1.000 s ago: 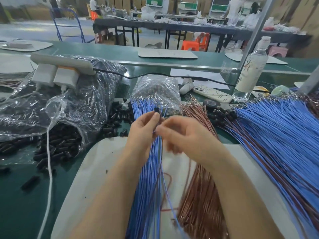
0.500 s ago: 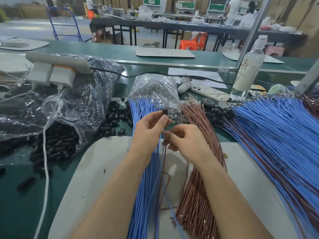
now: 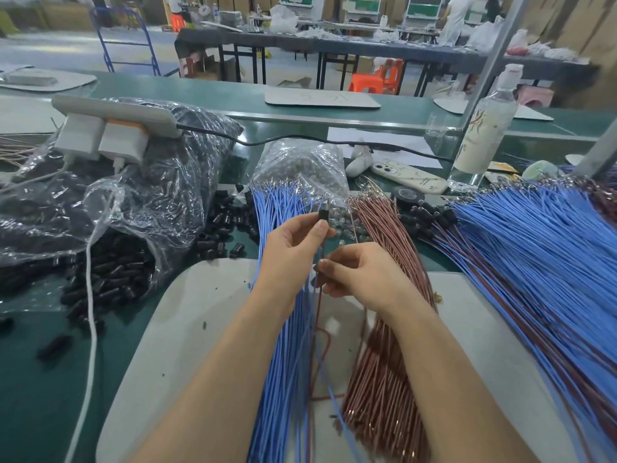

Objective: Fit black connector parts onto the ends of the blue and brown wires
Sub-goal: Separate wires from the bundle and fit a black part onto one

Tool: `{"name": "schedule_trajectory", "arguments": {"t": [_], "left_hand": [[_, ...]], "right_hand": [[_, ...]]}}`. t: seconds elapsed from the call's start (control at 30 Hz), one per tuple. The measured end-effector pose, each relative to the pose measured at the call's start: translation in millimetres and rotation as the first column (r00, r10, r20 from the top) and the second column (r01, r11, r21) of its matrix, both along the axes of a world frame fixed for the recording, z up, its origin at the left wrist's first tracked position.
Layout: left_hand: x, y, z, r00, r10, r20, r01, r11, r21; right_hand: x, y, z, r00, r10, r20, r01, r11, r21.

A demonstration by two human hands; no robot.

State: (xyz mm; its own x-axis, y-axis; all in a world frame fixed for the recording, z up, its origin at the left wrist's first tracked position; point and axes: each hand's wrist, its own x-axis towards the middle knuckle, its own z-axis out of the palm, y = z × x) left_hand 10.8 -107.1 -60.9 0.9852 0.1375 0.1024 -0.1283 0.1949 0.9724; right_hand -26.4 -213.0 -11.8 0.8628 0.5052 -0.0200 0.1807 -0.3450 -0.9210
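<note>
Compared with a second ago, your hands have come apart a bit. The right fingertips were up against your left thumb and now they sit lower. Since half a second ago, barely anything has shifted.

Your left hand (image 3: 290, 252) pinches the black connector (image 3: 323, 215) between thumb and fingers, up over the far edge of the grey board (image 3: 187, 329). Your right hand (image 3: 367, 279) is just below it, fingers curled and pinching the loose wires (image 3: 316, 315), one brown and one blue, which trail back down over the board.

The board lies on a green bench (image 3: 33, 379). The blue bundle (image 3: 280, 329) and brown bundle (image 3: 384, 379) run side by side across the board. Right of the board fans a big wire pile (image 3: 534, 262), mostly blue. Beyond the board are a phone (image 3: 409, 177) and a bottle (image 3: 484, 135). Further back are long tables (image 3: 334, 45), orange stools (image 3: 377, 80) and a blue trolley (image 3: 127, 38).

Left of the board, a big plastic bag (image 3: 133, 202) spills black parts (image 3: 110, 272) onto the bench, and a power strip (image 3: 113, 115) sits on top of it. At the board's far edge there's a small clear bag (image 3: 300, 168). Can't tell what's in it.
</note>
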Motion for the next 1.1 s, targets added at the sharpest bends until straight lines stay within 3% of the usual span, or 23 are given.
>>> {"name": "schedule_trajectory", "arguments": {"t": [0.2,0.67,0.8,0.87,0.97,1.0,1.1], "left_hand": [[2.0,0.6,-1.8,1.000,0.011,-0.004,-0.011,1.000,-0.016],[1.9,3.8,-0.5,0.999,0.048,0.000,-0.048,0.995,-0.092],[3.7,6.0,-1.0,0.997,0.075,-0.017,-0.076,0.996,-0.037],[4.8,7.6,-0.3,0.994,0.105,-0.007,-0.105,0.994,-0.009],[3.1,7.4,0.3,0.985,0.155,0.073,-0.160,0.984,0.076],[2.6,6.3,0.1,0.983,0.156,0.093,-0.165,0.981,0.102],[2.8,4.5,-1.4,0.982,0.148,0.117,-0.168,0.968,0.186]], "right_hand": [[7.6,-1.2,-12.0,0.996,-0.076,-0.049,0.078,0.997,0.020],[22.5,-9.2,-30.2,0.983,-0.183,0.024,0.184,0.971,-0.154],[27.8,-11.5,-35.4,0.987,-0.156,0.031,0.159,0.952,-0.263],[32.2,-14.2,-38.6,0.964,-0.246,0.104,0.265,0.926,-0.267],[41.8,-18.2,-43.1,0.790,-0.472,0.392,0.582,0.778,-0.235],[44.2,-17.7,-44.1,0.762,-0.470,0.446,0.615,0.741,-0.269],[51.9,-11.1,-49.4,0.798,-0.381,0.467,0.577,0.706,-0.411]]}}
